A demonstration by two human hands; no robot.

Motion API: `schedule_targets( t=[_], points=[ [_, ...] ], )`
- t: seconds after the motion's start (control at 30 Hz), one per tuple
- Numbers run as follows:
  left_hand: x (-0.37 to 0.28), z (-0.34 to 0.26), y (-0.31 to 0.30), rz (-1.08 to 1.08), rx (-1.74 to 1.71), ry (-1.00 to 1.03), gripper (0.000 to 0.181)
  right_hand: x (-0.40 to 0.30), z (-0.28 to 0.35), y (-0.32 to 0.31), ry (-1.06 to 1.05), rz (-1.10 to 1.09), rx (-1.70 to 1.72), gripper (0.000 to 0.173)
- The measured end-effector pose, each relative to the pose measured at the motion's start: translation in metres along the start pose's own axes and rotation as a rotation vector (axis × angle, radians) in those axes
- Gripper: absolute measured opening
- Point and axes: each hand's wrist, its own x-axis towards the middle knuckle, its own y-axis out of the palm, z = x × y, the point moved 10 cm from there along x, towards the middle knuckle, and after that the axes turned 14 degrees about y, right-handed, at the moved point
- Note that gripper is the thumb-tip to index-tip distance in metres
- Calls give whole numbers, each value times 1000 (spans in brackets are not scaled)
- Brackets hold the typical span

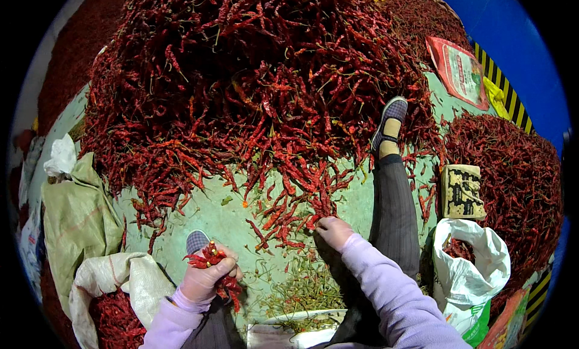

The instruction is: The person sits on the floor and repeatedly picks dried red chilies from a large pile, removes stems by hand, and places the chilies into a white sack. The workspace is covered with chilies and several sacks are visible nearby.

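Observation:
My left hand [209, 273] is closed around a bunch of dried red chilies [230, 286], whose stem ends show above the thumb. To its right, my right hand [334, 233] touches the front edge of a large heap of dried red chilies [271, 109]. Its fingertips lie at a few chilies there; whether they grip one is hidden. Loose chilies [281, 218] are scattered on the pale green floor [203, 218] between the hands and the heap. Below them, cut or snapped chili stems [307, 285] are piled in front of a white container rim [316, 313].
An open white woven sack [149, 276] of chilies stands at lower left, beside a green sack [81, 218]. At right are an open white bag [491, 258], a patterned box-like object [463, 191] and another chili heap [515, 168]. My legs [394, 213] flank the work area.

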Motion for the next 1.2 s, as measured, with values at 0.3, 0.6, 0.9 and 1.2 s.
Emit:
schedule_targets(
  t=[0.3,0.6,0.9,1.2],
  points=[
    [10,3,21,169,285,72,19,-48,-22,-11,191,-78,389,26],
    [5,0,9,167,212,100,11,-57,-99,-8,540,-135,484,30],
    [4,-1,4,136,250,69,10,-5,-57,-45,311,-339,291,31],
    [10,7,6,188,348,86,17,-7,-68,-37,277,-268,515,16]
  ],
)
